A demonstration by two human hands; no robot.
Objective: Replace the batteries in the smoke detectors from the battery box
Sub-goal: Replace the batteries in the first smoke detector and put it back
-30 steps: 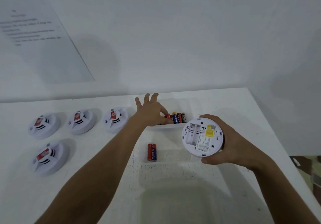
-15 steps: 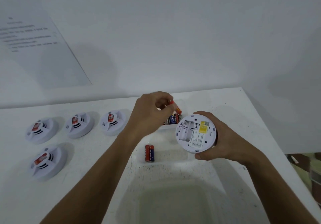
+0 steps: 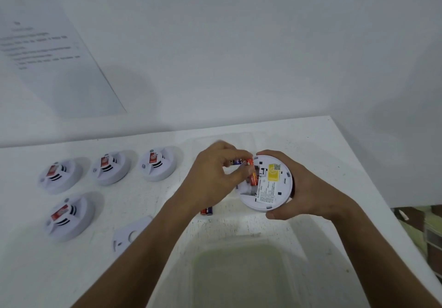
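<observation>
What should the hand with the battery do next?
Probably press the orange battery down into the open slot. The left hand pinches it right at the back of the smoke detector, which the right hand holds face-down.

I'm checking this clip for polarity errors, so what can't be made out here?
All in the head view:
- Polarity marks on the orange battery: too small, partly covered by the left hand.
- Compartment of the held smoke detector: its left part is hidden by that hand's fingers.
- Battery box: contents mostly behind both hands.
- Two loose batteries: mostly under the left wrist.
- Detector label print: too small.
- Wall sheet: text blurred.
</observation>
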